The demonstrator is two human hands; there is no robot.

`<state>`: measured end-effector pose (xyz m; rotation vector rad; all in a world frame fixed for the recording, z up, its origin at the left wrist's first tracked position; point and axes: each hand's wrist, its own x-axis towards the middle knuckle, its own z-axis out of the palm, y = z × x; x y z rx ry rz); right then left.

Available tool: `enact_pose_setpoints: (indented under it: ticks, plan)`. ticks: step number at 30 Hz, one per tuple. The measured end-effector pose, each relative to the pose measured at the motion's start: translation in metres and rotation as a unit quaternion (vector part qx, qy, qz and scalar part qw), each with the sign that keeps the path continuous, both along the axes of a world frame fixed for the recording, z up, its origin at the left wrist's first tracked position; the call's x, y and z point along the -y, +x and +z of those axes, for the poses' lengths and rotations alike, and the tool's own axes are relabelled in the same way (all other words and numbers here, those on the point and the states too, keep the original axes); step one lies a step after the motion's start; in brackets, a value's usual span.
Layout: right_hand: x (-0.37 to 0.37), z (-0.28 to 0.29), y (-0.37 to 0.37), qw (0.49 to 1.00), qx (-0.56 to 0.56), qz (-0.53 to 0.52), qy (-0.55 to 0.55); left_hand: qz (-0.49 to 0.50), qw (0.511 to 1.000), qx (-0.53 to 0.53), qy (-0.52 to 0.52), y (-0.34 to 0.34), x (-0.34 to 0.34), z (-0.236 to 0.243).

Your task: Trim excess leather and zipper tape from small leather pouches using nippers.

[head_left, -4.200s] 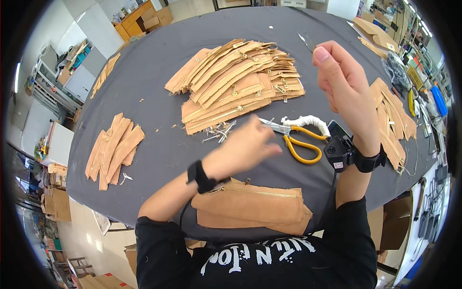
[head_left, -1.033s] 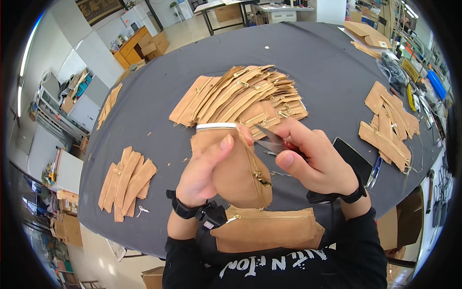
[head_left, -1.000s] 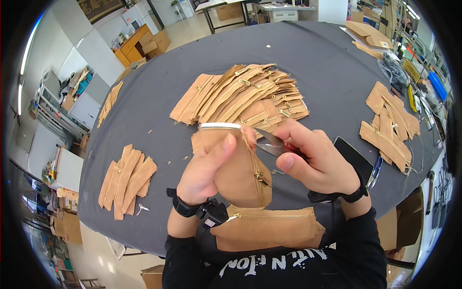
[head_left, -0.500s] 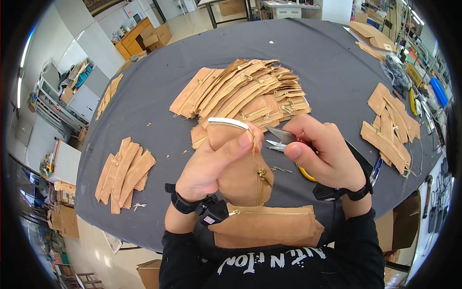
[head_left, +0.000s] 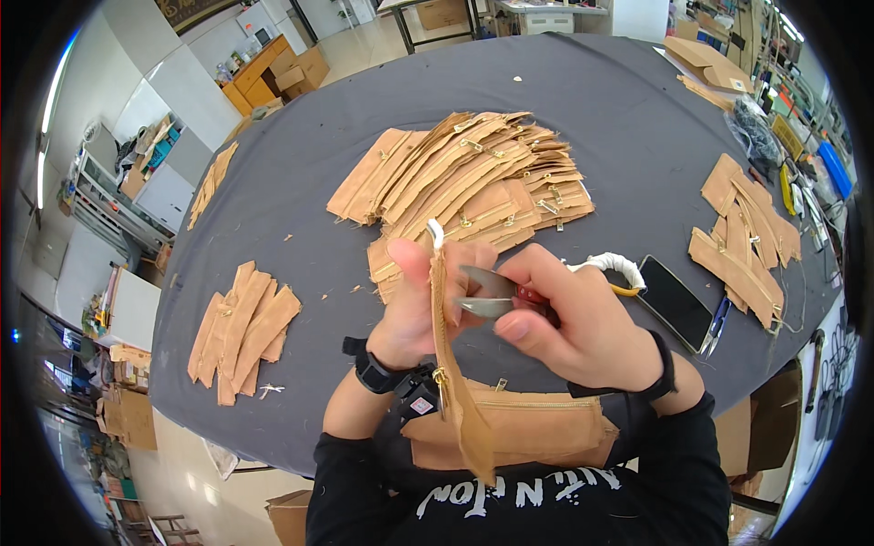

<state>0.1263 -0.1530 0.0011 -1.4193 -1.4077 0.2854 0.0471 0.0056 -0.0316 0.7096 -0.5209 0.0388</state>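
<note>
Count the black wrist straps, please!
2. One strap circles the wrist of the left hand, which holds a tan zippered piece; another strap circles the wrist of the right hand, which holds red-handled snips. Others could be hidden.

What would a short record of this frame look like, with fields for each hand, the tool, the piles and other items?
Left hand: holds zipper piece, edge-on to camera
Right hand: holds snips
Tool state: snips open, close to zipper piece; contact unclear
Piles: big pile, left pile, right pile
Near edge: flat pieces
Right of right hand: phone, blue-handled tool
Surface: dark grey table
</note>
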Motion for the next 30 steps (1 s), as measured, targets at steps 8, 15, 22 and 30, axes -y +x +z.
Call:
enact_pose_setpoints:
  ticks: [8, 15, 22, 30]
  plan:
    - [-0.006, -0.003, 0.014, 0.931, 0.301, -0.156, 0.133, 0.110, 0.977, -0.179, -0.021, -0.008, 0.033, -0.005]
    - [0.000, 0.006, 0.024, 0.931, 0.345, -0.093, 0.078, -0.061, 0.985, -0.153, -0.057, -0.003, 0.034, -0.014]
    - [-0.005, 0.003, 0.040, 0.919, 0.368, -0.090, 0.106, -0.260, 0.962, 0.021, -0.080, 0.019, 0.037, -0.018]
    - [-0.004, 0.002, 0.040, 0.920, 0.370, -0.057, 0.113, -0.228, 0.968, -0.048, -0.097, 0.010, 0.040, -0.012]
